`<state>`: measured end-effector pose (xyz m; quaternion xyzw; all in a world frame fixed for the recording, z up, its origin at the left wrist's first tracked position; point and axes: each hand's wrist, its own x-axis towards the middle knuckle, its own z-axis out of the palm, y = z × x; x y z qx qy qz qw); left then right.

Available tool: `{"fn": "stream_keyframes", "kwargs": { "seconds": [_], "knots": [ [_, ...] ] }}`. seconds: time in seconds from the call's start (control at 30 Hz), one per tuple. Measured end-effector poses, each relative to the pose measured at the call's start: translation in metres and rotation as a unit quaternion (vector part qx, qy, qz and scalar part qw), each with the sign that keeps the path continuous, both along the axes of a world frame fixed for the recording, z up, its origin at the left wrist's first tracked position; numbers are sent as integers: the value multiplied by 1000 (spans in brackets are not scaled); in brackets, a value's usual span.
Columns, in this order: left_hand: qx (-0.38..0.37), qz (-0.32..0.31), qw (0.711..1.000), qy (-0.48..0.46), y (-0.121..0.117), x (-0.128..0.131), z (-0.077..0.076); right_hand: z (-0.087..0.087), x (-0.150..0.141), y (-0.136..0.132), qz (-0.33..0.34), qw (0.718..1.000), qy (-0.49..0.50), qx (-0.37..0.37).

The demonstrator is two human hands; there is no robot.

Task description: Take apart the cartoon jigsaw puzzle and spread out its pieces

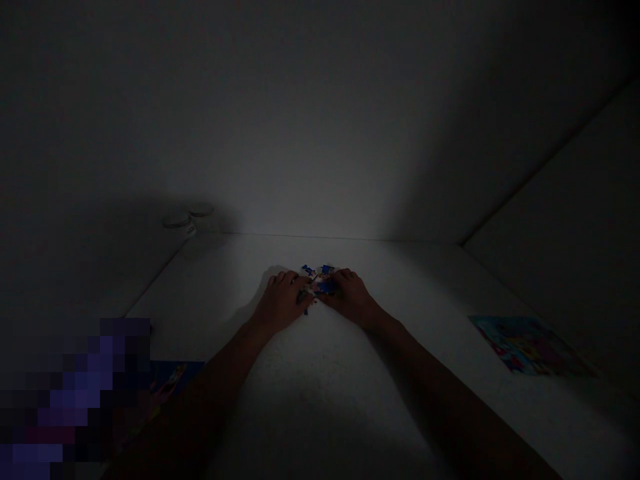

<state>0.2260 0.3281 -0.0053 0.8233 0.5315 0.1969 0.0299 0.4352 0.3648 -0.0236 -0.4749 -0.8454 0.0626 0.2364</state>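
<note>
Small jigsaw puzzle pieces [309,270], mostly blue with white and other colours, lie on a white table [310,387] between my hands. My left hand [281,301] has its fingers bent and its thumb drawn in on a piece at the left side of the cluster. From the other side, my right hand [354,300] pinches a blue puzzle piece [326,286], and the two hands almost meet there. Dim light and the fingers hide the pieces' edges, so I cannot tell which are joined.
A colourful picture sheet [533,345] lies at the right of the table. Another blue picture sheet [173,377] is partly behind my left forearm. Clear round containers [189,220] stand at the far left corner. A wall [320,167] rises behind the table.
</note>
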Motion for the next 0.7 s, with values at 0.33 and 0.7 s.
{"fn": "stream_keyframes", "kwargs": {
  "seconds": [0.33, 0.7],
  "knots": [
    [9, 11, 1000, -27, 1, 1, -1, 11, 0, -8, -44, 998, -48, -24],
    [12, -63, 997, -39, 2, 3, -5, 10, -4, -9, -53, 996, -12, -73]
  ]
}}
